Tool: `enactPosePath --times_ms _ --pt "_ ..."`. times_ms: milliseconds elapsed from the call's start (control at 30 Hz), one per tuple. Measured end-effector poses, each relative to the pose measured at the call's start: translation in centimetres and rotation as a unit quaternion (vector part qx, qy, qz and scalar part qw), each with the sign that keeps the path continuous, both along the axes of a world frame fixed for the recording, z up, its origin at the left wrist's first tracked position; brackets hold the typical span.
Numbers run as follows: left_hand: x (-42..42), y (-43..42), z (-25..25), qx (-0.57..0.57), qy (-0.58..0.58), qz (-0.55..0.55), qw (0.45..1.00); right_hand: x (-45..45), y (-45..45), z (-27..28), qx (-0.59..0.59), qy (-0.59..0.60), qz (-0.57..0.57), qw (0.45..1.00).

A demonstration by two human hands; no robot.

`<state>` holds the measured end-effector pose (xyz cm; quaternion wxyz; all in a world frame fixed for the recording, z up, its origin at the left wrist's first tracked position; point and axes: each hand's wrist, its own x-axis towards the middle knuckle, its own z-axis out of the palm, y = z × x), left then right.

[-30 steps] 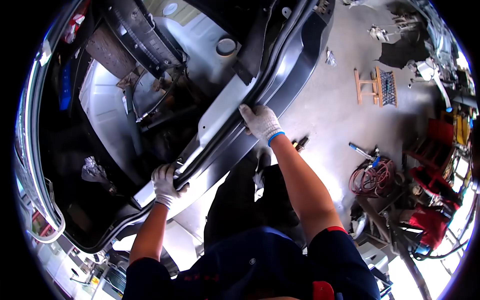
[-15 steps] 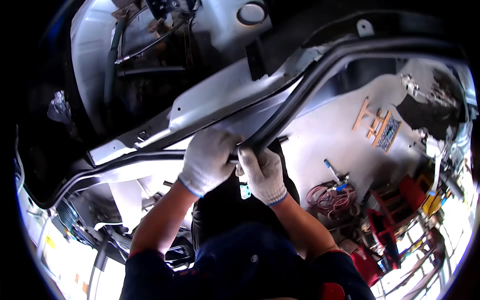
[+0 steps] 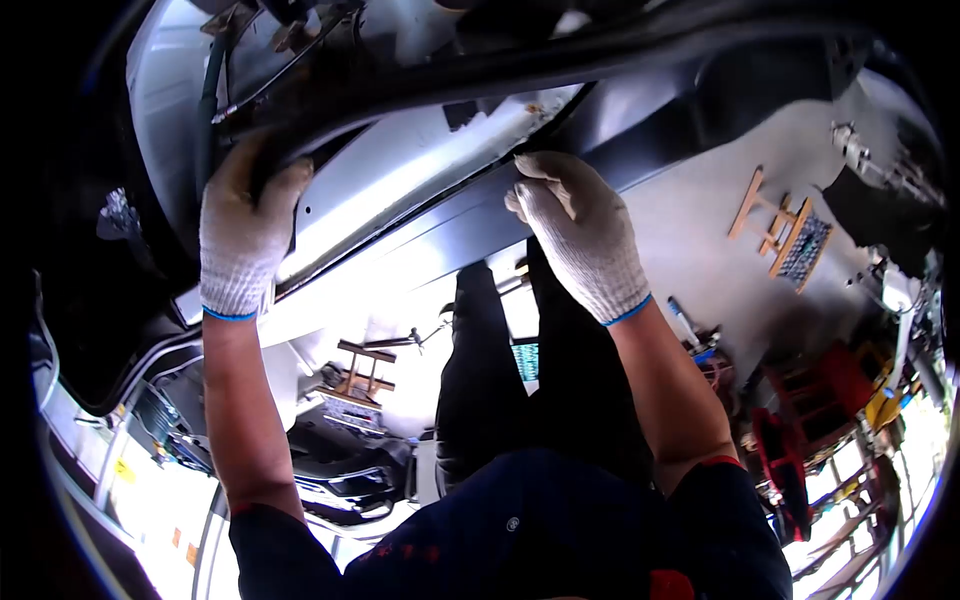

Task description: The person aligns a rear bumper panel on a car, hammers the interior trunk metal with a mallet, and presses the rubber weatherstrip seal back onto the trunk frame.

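Dark shirt (image 3: 470, 530) and black trousers (image 3: 590, 390): the wearer's own, nearest. Left hand (image 3: 243, 235): white knit glove, blue cuff; closed round a black seal strip (image 3: 500, 75), fingers partly hidden. Right hand (image 3: 580, 235): matching glove; fingers half curled, gap between thumb and forefinger, holding nothing, near the metal sill (image 3: 450, 220). Black seal strip: long, bowed, running from the left hand across the vehicle opening, above the sill in view. Crumpled silvery piece (image 3: 120, 217): inside the vehicle. Wooden stool (image 3: 800, 245): on the floor, right side. Red chair (image 3: 825, 385): farther right.
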<state>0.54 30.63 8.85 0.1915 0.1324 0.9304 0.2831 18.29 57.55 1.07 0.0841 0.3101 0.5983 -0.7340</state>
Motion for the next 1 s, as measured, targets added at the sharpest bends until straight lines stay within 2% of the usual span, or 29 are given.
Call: enactPosePath --times_ms 133,200,267,300,400,467,500,533,567,600,667,700,800,867,933,967,1000 --pt "1.4 0.7 0.1 -0.005 -0.031 -0.055 0.998 0.6 -1.6 -0.1 -0.027 0.012 -0.040 0.999" --pt "1.6 1.1 0.1 0.026 -0.087 -0.067 0.994 1.4 -2.4 -1.0 0.010 0.042 -0.039 0.998" --pt "1.7 4.3 0.9 0.012 -0.090 -0.155 0.984 1.9 -2.6 -0.9 -0.011 0.062 -0.063 0.996" --pt "1.7 6.0 1.1 0.010 -0.137 -0.184 0.973 1.9 -2.4 -0.7 0.004 0.056 -0.044 0.997" --pt "2.6 11.5 0.6 0.008 -0.098 -0.317 0.943 2.5 -2.0 -1.0 0.021 0.052 -0.036 0.998" --pt "3.5 12.7 -1.8 0.049 -0.104 -0.321 0.940 3.3 -2.4 -2.0 0.131 0.130 -0.065 0.981" --pt "4.4 13.9 -1.3 0.064 -0.189 -0.250 0.948 3.7 -2.4 -1.9 0.126 0.131 -0.071 0.981" --pt "5.1 15.1 -0.9 0.080 -0.266 -0.174 0.945 3.8 -2.2 -1.8 0.084 0.108 -0.073 0.988" --pt "6.4 15.5 -0.1 0.061 -0.275 -0.143 0.949 3.8 -1.8 -1.8 0.043 0.087 -0.071 0.993" --pt "7.6 15.2 0.0 0.104 -0.283 -0.137 0.943 3.9 -1.6 -1.8 0.040 0.091 -0.071 0.992" --pt "9.3 14.7 1.1 0.129 -0.264 -0.082 0.952 4.2 -1.0 -1.7 -0.141 0.063 -0.140 0.978" --pt "9.5 14.6 1.6 0.132 -0.258 -0.078 0.954 4.3 -0.3 -0.5 -0.177 0.050 -0.168 0.968" --pt "10.2 14.0 3.9 0.117 -0.246 -0.083 0.959 4.9 1.3 -0.8 -0.209 0.087 -0.181 0.957" --pt "11.7 12.9 5.0 0.109 -0.237 -0.129 0.957 4.1 2.2 -0.2 -0.189 0.119 -0.161 0.961" --pt "12.8 13.1 6.2 0.103 -0.175 -0.151 0.967 2.7 3.4 1.2 -0.276 0.238 -0.089 0.927" --pt "13.0 12.8 6.0 0.097 -0.131 -0.191 0.968 2.0 3.6 2.4 -0.276 0.254 -0.073 0.924" --pt "13.2 13.1 6.0 0.093 -0.088 -0.214 0.969 0.8 4.0 4.1 -0.302 0.313 -0.070 0.898"
